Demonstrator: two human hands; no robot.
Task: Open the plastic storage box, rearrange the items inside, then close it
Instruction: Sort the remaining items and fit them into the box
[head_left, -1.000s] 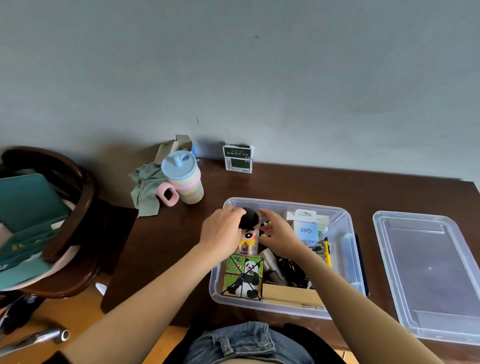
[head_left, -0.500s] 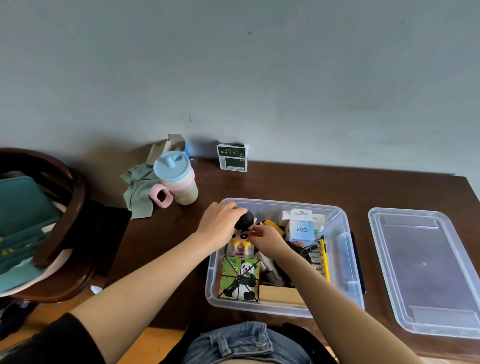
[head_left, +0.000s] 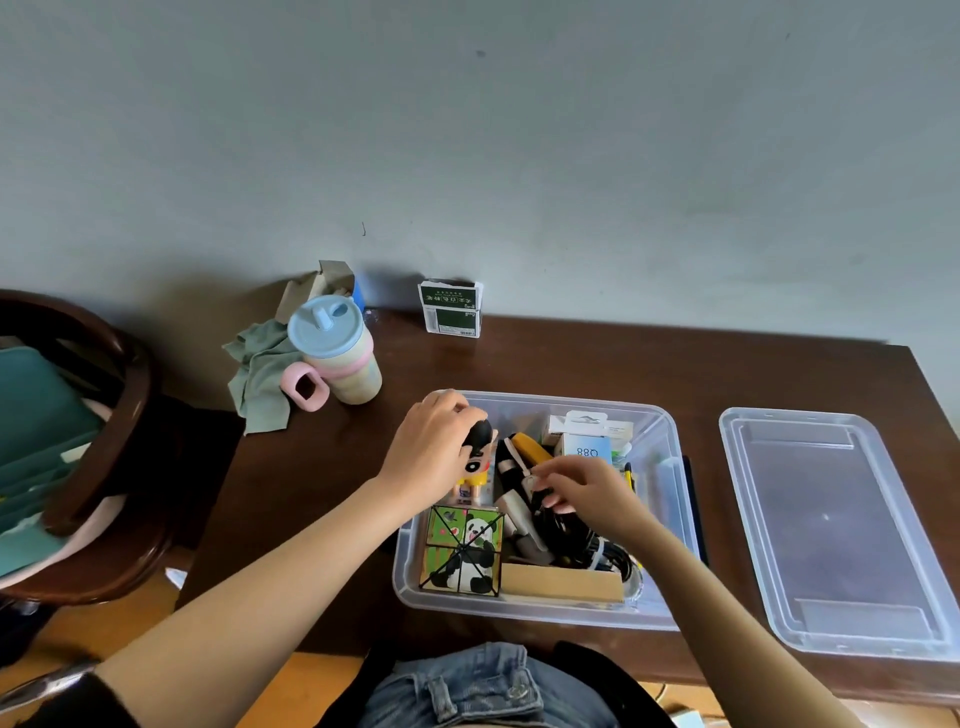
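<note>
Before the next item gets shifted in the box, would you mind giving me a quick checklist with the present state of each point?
1. Lid off, lying apart on the table: ok.
2. Left hand holds the figurine: ok.
3. Right hand grips something among the black cables: cannot tell what.
4. Panda cube sits inside the storage box: ok.
5. Contents low enough for closing: cannot tell.
</note>
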